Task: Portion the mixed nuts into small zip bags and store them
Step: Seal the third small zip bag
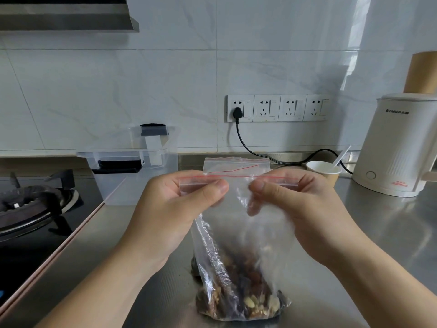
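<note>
Mixed nuts (238,297) fill the bottom of a clear zip bag (236,233) at the lower centre of the head view, a brown, tan and dark jumble resting on the steel counter (378,233). Its upper part is clear, crinkled plastic, rising to a red zip line held level at mid-frame. Left hand (170,209) pinches the top strip between thumb and curled fingers near the left corner; right hand (295,207) pinches it the same way toward the right corner, thumbs close together at the middle. Just behind, a second zip bag (236,165) shows with a red line across it. At centre left sits a clear plastic container (134,176) with black latches, beside a gas stove (35,209). On the right stand a paper cup (324,170) holding a white spoon (340,156) and a white kettle (399,147)
</note>
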